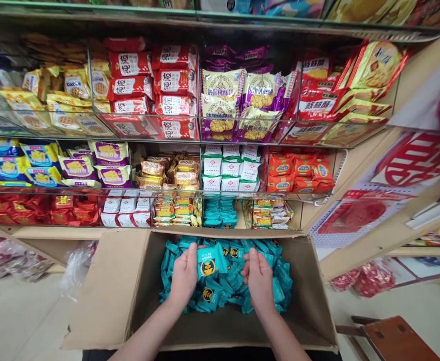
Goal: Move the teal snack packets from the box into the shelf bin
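Observation:
A large open cardboard box (pixel 325 301) stands in front of me with a heap of small teal snack packets (pixel 227 293) inside. Over the heap, my left hand (pixel 184 275) is closed on one teal snack packet (pixel 211 261) with a dark round emblem and a yellow print, its thumb on top. To the right of that packet, my right hand (pixel 258 278) has its thumb against curled fingers just above the heap. What lies in those fingers, if anything, is hidden.
Glass-divided shelves (pixel 167 135) of wrapped biscuits rise behind the box. More teal packets (pixel 220 212) fill a bottom-shelf compartment directly beyond the box's far edge. A flap (pixel 105 286) sticks out at left. A brown wooden stool (pixel 396 341) stands on the floor at lower right.

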### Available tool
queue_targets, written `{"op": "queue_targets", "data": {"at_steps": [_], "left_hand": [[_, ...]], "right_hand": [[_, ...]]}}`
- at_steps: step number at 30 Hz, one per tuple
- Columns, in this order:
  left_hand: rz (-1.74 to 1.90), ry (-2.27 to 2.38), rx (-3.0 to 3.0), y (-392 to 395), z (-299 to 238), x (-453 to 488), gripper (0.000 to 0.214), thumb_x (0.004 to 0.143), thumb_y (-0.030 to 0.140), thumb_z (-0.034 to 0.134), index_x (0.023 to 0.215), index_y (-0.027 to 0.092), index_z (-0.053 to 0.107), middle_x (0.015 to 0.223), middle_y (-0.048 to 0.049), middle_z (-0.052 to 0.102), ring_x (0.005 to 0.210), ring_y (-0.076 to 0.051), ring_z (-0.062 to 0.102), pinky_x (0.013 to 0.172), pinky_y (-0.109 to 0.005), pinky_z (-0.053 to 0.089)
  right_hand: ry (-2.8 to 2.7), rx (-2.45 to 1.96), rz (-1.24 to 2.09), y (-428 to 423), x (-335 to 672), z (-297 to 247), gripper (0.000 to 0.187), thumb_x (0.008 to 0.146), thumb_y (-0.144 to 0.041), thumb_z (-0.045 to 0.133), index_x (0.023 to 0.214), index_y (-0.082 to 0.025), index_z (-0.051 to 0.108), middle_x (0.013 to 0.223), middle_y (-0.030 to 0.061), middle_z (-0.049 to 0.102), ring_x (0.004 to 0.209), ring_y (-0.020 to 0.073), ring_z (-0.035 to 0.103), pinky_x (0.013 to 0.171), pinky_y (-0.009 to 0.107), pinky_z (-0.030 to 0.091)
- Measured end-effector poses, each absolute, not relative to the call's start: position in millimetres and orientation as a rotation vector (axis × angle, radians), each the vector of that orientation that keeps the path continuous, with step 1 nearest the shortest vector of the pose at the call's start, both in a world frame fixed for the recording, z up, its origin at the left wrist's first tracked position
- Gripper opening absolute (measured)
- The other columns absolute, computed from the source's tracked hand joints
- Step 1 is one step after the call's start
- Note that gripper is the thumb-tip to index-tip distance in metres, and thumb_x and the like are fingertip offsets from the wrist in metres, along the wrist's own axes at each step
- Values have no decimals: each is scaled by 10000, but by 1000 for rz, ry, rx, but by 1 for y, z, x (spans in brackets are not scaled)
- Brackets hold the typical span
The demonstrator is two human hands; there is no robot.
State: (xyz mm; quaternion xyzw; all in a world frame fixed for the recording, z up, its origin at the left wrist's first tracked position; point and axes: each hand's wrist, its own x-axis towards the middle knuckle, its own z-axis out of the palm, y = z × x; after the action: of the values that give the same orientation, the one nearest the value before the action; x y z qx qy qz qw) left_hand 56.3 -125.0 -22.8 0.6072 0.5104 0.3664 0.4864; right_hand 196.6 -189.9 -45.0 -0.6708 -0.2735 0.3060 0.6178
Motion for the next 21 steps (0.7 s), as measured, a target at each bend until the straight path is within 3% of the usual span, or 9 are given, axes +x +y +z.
{"op": "queue_targets", "data": {"at_steps": [2, 4, 6, 10, 14, 18, 21], "left_hand": [[835, 1205, 1641, -121, -21, 51, 408, 831, 446, 314, 886, 179, 618, 823, -46, 656, 808, -188, 591, 737, -293, 462], [777, 1111, 1834, -123, -18, 51, 356, 833, 404, 339, 838, 204, 634, 865, -38, 654, 849, -184, 582, 794, -291, 441], [737, 992, 1967, -127, -16, 53, 337, 843, 366, 331, 850, 220, 635, 872, -34, 652, 854, -175, 580, 810, -285, 434], [692, 850, 2176, -127, -5, 52, 347, 860, 318, 290, 936, 225, 616, 838, -49, 636, 805, -162, 575, 760, -281, 451], [735, 832, 2495, -89, 16, 31, 317, 840, 312, 338, 1030, 208, 571, 869, -70, 602, 837, -173, 548, 772, -298, 436], [734, 1210, 2582, -31, 29, 7, 351, 841, 360, 300, 856, 185, 603, 806, -77, 612, 778, -175, 559, 727, -293, 433], [435, 1545, 2485, -4, 28, 1, 433, 828, 437, 276, 665, 174, 580, 625, -54, 596, 623, -166, 567, 578, -262, 412]], "right_hand": [[-943, -1483, 631, -195, 200, -40, 346, 780, -464, 436, 977, -185, 497, 759, 38, 578, 691, 177, 573, 556, 278, 482], [-1370, -1449, 559, -201, 201, -30, 446, 725, -385, 549, 1128, -219, 456, 1074, 79, 529, 1024, 231, 482, 821, 358, 436], [-1683, -1455, 564, -207, 200, -19, 497, 728, -296, 561, 1199, -256, 407, 1190, 60, 470, 1124, 229, 402, 927, 384, 357], [-1835, -1541, 594, -209, 203, 2, 424, 769, -214, 507, 1180, -258, 415, 1103, 39, 524, 1011, 176, 495, 853, 304, 426], [-1785, -1653, 287, -193, 229, 19, 297, 794, -258, 470, 1088, -215, 474, 1031, 58, 541, 962, 184, 513, 816, 303, 438], [-1781, -1802, -108, -159, 260, 30, 281, 817, -253, 412, 1084, -173, 454, 1011, 89, 547, 945, 206, 520, 791, 329, 441], [-1924, -2083, -316, -129, 269, 28, 225, 814, -195, 403, 1012, -153, 501, 942, 106, 570, 898, 226, 538, 714, 320, 455]]}}
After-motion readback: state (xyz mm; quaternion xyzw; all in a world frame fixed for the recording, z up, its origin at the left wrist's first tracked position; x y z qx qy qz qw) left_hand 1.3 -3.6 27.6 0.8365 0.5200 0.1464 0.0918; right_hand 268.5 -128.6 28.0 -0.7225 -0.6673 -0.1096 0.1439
